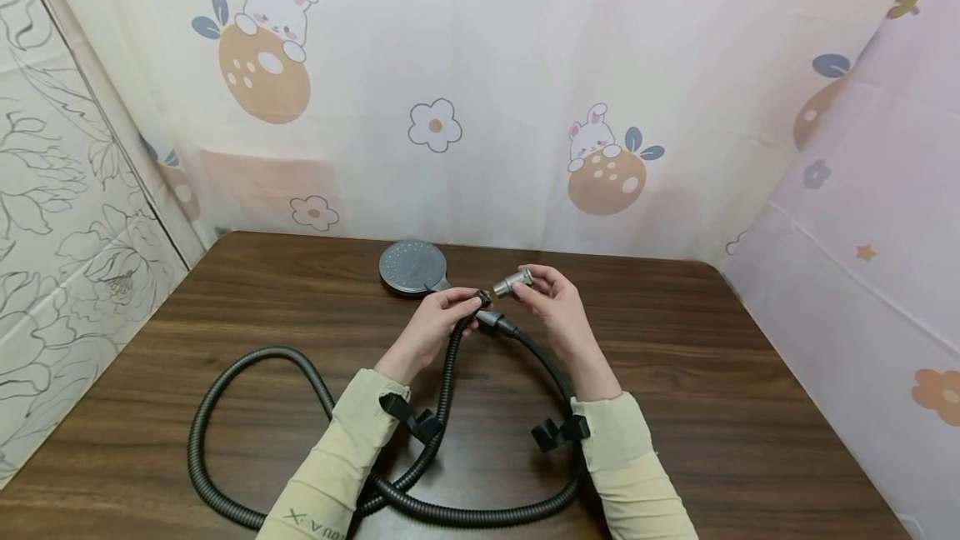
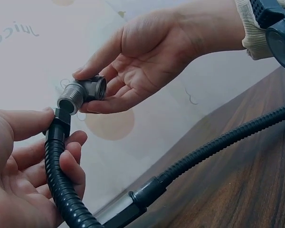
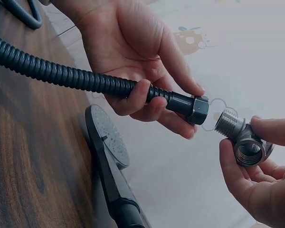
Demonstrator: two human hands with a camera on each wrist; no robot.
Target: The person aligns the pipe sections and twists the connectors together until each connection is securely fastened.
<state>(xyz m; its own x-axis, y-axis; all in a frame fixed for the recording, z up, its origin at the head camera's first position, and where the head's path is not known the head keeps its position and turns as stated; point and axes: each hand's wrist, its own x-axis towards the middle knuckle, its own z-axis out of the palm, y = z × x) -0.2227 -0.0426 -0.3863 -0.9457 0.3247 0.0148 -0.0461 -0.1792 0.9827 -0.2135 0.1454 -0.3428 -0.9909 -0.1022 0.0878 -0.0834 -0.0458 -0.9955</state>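
Observation:
My left hand (image 1: 429, 330) grips the end of a black ribbed shower hose (image 3: 61, 73), thumb and fingers around its hex nut (image 3: 199, 111). Between the thumb and fingers of my right hand (image 1: 558, 311) is a silver metal tee fitting (image 3: 230, 124) with a threaded end and an open side port. Its threaded end points at the nut; a small gap separates the two in the right wrist view. Behind the hands a grey shower head (image 1: 412, 267) lies on the table, its handle (image 1: 491, 319) joined to the hose's other end.
The hose loops over the brown wooden table (image 1: 697, 357), with a wide coil (image 1: 201, 432) at the left and another bend under the right forearm. A patterned curtain (image 1: 495, 48) hangs behind the table's far edge. Black straps circle both sleeves.

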